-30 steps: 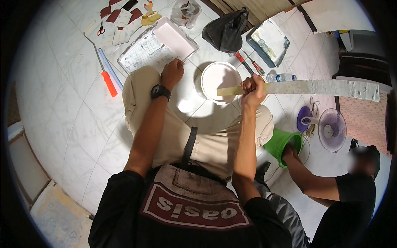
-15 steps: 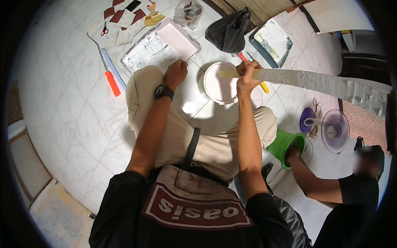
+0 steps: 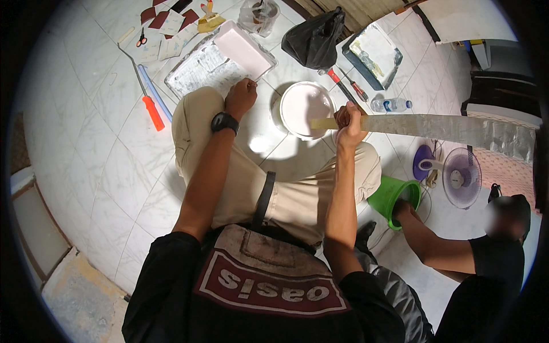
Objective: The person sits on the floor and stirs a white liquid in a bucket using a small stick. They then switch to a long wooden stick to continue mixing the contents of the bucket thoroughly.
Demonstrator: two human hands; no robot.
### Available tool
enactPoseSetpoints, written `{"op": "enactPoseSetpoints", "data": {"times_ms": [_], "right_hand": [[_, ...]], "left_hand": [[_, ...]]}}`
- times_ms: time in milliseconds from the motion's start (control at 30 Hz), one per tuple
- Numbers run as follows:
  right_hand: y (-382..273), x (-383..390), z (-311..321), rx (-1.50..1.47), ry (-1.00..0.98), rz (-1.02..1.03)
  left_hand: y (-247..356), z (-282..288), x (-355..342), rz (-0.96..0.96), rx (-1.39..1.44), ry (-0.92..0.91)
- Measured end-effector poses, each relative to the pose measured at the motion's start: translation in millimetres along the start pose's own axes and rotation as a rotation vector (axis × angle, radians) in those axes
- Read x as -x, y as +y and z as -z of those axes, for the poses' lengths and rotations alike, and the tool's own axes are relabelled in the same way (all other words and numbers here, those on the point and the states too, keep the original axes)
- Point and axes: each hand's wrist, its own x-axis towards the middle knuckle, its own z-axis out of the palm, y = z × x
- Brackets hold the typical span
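Observation:
My right hand [image 3: 350, 126] is wrapped round a long flat stick [image 3: 423, 124], yellowish at one end and covered in a grey, crinkled layer along the rest. Its yellowish end reaches over the white bucket [image 3: 309, 139] of pale pink paint [image 3: 300, 108]; whether it dips into the paint I cannot tell. From my hand the stick runs off to the right. My left hand [image 3: 241, 96] rests near my left knee with the fingers curled in, and nothing shows in it. Beyond it lies a paint tray [image 3: 197, 75] with pale pink paint at its far end.
Left lies a roller frame with an orange handle [image 3: 153, 113]. Farther off are scissors [image 3: 142, 39], sandpaper [image 3: 170, 23], a brush [image 3: 210, 22] and a black bag [image 3: 313, 40]. Right are a dark tray [image 3: 363, 70], a bottle [image 3: 392, 105], a fan [image 3: 462, 178] and a person reaching into a green bucket [image 3: 389, 197].
My right hand has moved right and slightly down with the stick, uncovering the bottle and a screwdriver beyond it. My left hand stays by the knee.

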Motion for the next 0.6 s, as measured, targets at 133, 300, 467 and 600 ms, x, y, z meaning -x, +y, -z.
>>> {"op": "enactPoseSetpoints", "data": {"times_ms": [133,300,467,600], "right_hand": [[5.0,5.6,-5.5,-0.105,0.122,0.013],[24.1,-9.8,9.0,-0.284,0.297,0.033],[10.9,-30.1,9.8,-0.295,0.289,0.041],[-34.1,-42.2,6.4,-0.267,0.215,0.058]], "left_hand": [[-4.5,-0.8,-1.4,-0.034,-0.016,0.025],[-0.2,0.6,1.9,0.011,-0.002,0.020],[-0.5,1.6,0.5,0.019,-0.023,-0.012],[0.3,-0.9,1.8,-0.008,-0.029,0.003]]}}
